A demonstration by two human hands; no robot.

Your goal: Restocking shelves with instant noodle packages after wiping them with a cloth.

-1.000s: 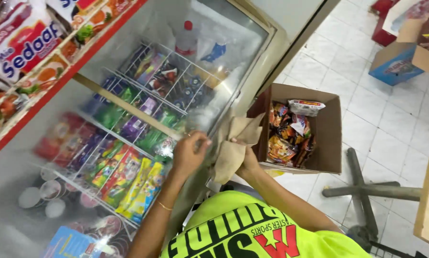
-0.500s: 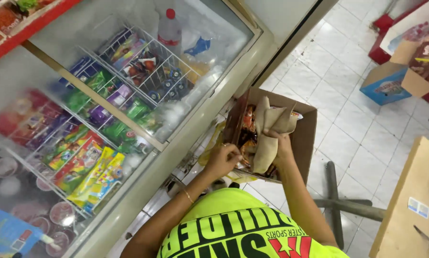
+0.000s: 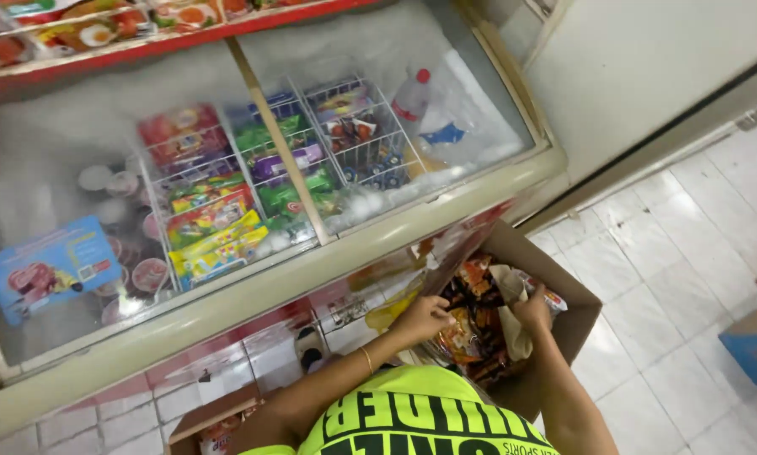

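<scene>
A brown box [image 3: 574, 313] is set open on the floor against the freezer [image 3: 328, 268]. Orange packets [image 3: 461, 335] are gripped inside it by the left hand [image 3: 425, 318]; the right hand [image 3: 532, 310] is closed on a paper flap [image 3: 510, 305], seemingly lifted clear of the packets.

An open brown cardboard box [image 3: 564, 316] is seen on the tiled floor, set against the front of a chest freezer at the right of the scene, its flaps raised. It is packed with glossy snack packets [image 3: 471, 324] in orange, red and dark tones, heaped loosely rather than stacked. A crumpled piece of tan paper [image 3: 513, 307] is seen lying over the packets toward the right side. The left hand [image 3: 425, 316] is laid on the packets, while the right hand [image 3: 534, 307] is closed on the paper's edge.
</scene>
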